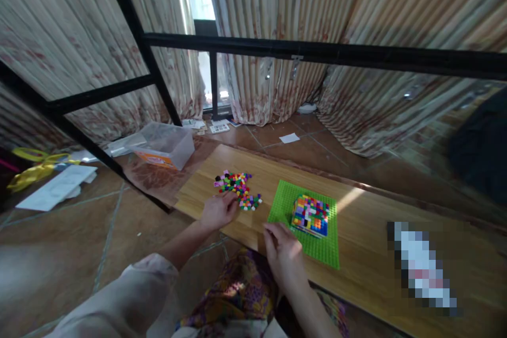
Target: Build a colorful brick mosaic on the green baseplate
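A green baseplate (285, 202) lies on the wooden table (368, 253) with a multicoloured block of small bricks (311, 215) built on it. A loose pile of small coloured bricks (237, 188) lies to its left. My left hand (217, 210) rests at the near edge of that pile, fingers curled with the tips among the bricks. My right hand (283, 256) sits at the baseplate's near left corner, fingers bent and touching its edge; whether it holds a brick is hidden.
A clear plastic box (166, 143) stands at the table's far left end. A black metal frame (277, 50) crosses in front of the curtains. Papers (57, 186) and yellow items (37, 165) lie on the tiled floor at left. A pixelated object (422, 264) lies on the table at right.
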